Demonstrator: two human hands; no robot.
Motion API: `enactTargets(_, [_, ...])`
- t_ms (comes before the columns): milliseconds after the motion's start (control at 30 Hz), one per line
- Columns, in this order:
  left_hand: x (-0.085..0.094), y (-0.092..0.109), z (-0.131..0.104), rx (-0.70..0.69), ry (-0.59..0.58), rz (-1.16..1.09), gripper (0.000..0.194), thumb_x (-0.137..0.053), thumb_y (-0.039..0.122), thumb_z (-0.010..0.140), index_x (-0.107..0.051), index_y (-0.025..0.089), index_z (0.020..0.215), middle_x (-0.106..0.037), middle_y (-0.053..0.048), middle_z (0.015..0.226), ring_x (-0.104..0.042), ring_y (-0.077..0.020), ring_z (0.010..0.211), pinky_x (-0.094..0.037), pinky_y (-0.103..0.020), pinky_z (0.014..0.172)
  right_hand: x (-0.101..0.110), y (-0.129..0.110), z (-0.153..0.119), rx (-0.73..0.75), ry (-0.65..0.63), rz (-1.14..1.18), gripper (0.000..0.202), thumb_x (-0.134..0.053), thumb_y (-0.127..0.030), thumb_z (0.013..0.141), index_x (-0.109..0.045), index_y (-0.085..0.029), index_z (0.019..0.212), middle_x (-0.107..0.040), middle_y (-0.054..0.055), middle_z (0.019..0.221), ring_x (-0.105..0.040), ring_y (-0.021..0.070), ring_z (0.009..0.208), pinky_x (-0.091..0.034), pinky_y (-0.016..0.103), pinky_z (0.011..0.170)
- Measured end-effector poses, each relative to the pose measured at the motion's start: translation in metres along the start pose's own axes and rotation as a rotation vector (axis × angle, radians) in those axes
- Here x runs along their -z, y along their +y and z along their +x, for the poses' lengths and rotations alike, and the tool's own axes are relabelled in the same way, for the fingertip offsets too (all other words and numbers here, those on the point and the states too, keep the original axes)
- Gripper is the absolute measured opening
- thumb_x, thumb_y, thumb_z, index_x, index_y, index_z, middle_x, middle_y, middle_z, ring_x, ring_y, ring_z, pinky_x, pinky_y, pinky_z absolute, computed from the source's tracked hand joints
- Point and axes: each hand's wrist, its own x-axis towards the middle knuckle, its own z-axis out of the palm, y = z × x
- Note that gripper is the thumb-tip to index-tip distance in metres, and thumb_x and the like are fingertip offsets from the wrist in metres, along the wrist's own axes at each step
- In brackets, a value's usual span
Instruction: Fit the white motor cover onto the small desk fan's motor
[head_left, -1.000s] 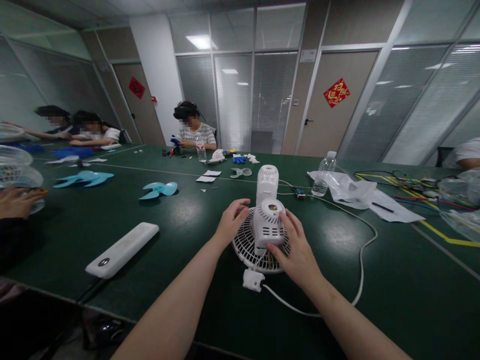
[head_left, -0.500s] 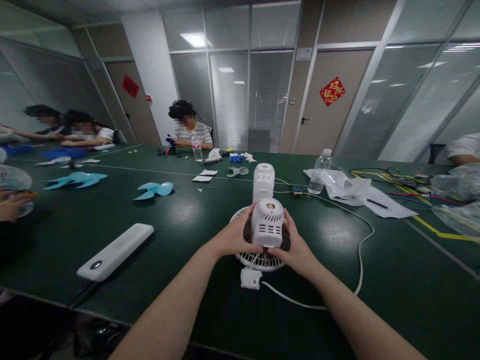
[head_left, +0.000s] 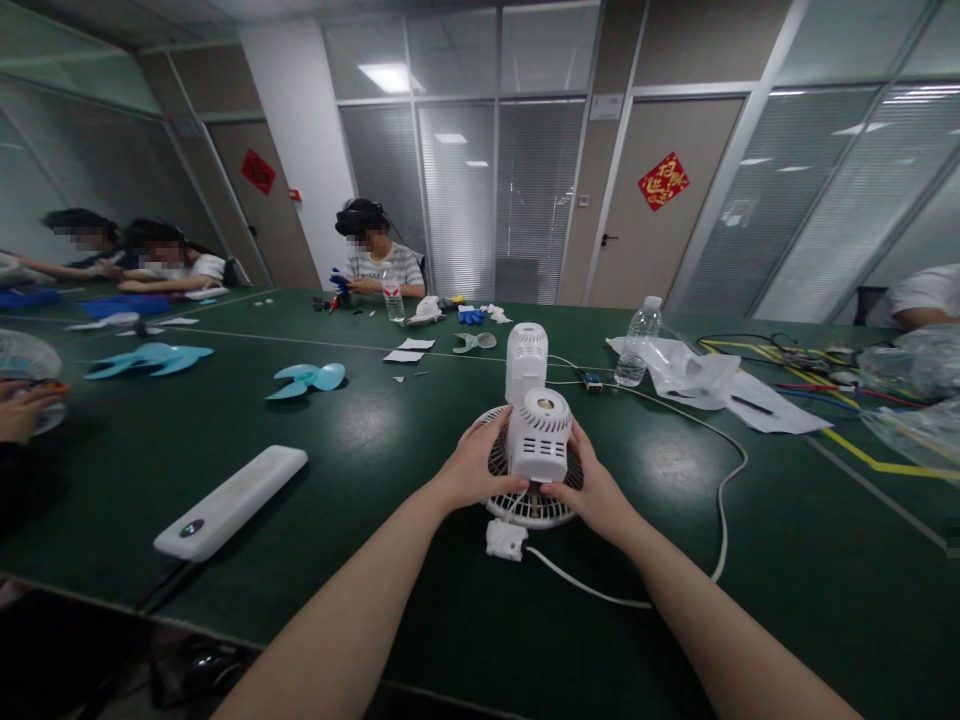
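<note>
Both your hands, left (head_left: pixel 478 462) and right (head_left: pixel 596 485), are clamped around the sides of the white fan motor housing (head_left: pixel 540 440), which sits above the round fan grille (head_left: pixel 534 510). Nearer you than the housing lies a small white block (head_left: pixel 506 539) (a cable runs beside it) on the green surface (head_left: pixel 360 500).

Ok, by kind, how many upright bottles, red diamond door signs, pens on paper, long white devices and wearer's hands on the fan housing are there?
Bottles: 2 (near, far)
Red door signs: 2 (left, right)
Pens: 1
Long white devices: 1
Hands on housing: 2 (left, right)
Total: 8
</note>
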Motion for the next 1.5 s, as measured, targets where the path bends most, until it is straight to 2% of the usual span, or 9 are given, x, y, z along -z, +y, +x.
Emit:
enactTargets(200, [0.001, -0.003, -0.001, 0.030, -0.023, -0.018, 0.108, -0.077, 0.048, 0.063, -0.017, 0.025, 0.150, -0.032, -0.012, 0.151, -0.024, -0.0379, 0.140, -0.016, -0.055, 0.114, 0.003, 0.004, 0.002, 0.027, -0.060, 0.061, 0.098, -0.069, -0.042, 0.078, -0.005, -0.027, 0.150, -0.027, 0.011, 0.153, -0.028, 0.0252, 0.141, -0.023, 0.050, 0.115])
enactTargets(400, [0.003, -0.005, 0.001, 0.035, -0.032, -0.101, 0.113, -0.080, 0.044, 0.060, -0.014, 0.024, 0.150, -0.034, -0.014, 0.150, -0.024, -0.0374, 0.140, -0.018, -0.055, 0.114, 0.002, 0.008, 0.005, 0.013, -0.050, 0.071, 0.094, -0.066, -0.038, 0.080, -0.003, -0.029, 0.150, -0.028, 0.007, 0.153, -0.027, 0.0221, 0.141, -0.022, 0.048, 0.115])
enactTargets(567, [0.005, -0.002, 0.000, 0.048, -0.036, -0.189, 0.113, -0.081, 0.040, 0.059, -0.015, 0.026, 0.150, -0.035, -0.014, 0.149, -0.031, -0.0368, 0.137, -0.023, -0.055, 0.113, 0.005, 0.005, 0.004, -0.018, -0.055, 0.054, 0.095, -0.068, -0.037, 0.079, -0.004, -0.032, 0.150, -0.034, 0.005, 0.150, -0.032, 0.0241, 0.139, -0.024, 0.052, 0.113])
enactTargets(733, [0.009, 0.004, -0.002, 0.093, -0.072, -0.243, 0.115, -0.082, 0.037, 0.061, -0.010, 0.029, 0.150, -0.033, -0.015, 0.149, -0.032, -0.0355, 0.137, -0.025, -0.055, 0.112, 0.012, -0.002, 0.002, -0.036, -0.133, 0.105, 0.092, -0.064, -0.044, 0.082, -0.003, -0.033, 0.150, -0.034, 0.006, 0.150, -0.034, 0.0239, 0.137, -0.031, 0.052, 0.110])
enactTargets(900, [0.010, 0.008, -0.002, 0.112, -0.077, -0.264, 0.113, -0.082, 0.035, 0.061, -0.011, 0.030, 0.150, -0.032, -0.015, 0.149, -0.033, -0.0359, 0.136, -0.025, -0.056, 0.112, 0.012, 0.000, 0.002, -0.026, -0.142, 0.153, 0.094, -0.066, -0.039, 0.081, -0.003, -0.033, 0.150, -0.034, 0.005, 0.150, -0.034, 0.0233, 0.138, -0.030, 0.052, 0.111])
enactTargets(1267, [0.006, 0.002, -0.001, 0.064, -0.061, -0.183, 0.110, -0.080, 0.039, 0.062, -0.014, 0.030, 0.150, -0.034, -0.011, 0.150, -0.027, -0.0378, 0.139, -0.024, -0.057, 0.112, 0.014, 0.005, 0.003, -0.051, -0.112, 0.176, 0.098, -0.073, -0.034, 0.075, -0.009, -0.031, 0.149, -0.039, 0.008, 0.147, -0.034, 0.0240, 0.138, -0.025, 0.051, 0.114])
enactTargets(1400, [0.006, 0.002, 0.000, 0.071, -0.109, -0.062, 0.110, -0.077, 0.044, 0.065, -0.009, 0.029, 0.150, -0.027, -0.011, 0.153, -0.020, -0.0372, 0.141, -0.020, -0.058, 0.114, 0.015, 0.006, 0.003, -0.038, -0.139, 0.134, 0.100, -0.073, -0.033, 0.075, -0.006, -0.028, 0.149, -0.037, 0.010, 0.148, -0.033, 0.0234, 0.138, -0.025, 0.048, 0.115])
enactTargets(1500, [0.008, 0.003, 0.000, 0.035, -0.128, 0.002, 0.109, -0.075, 0.047, 0.067, -0.008, 0.027, 0.150, -0.025, -0.011, 0.154, -0.019, -0.0360, 0.142, -0.018, -0.057, 0.115, 0.011, 0.004, 0.001, -0.048, -0.129, 0.015, 0.107, -0.074, -0.032, 0.072, -0.001, -0.029, 0.150, -0.034, 0.009, 0.150, -0.031, 0.0258, 0.139, -0.024, 0.050, 0.114])
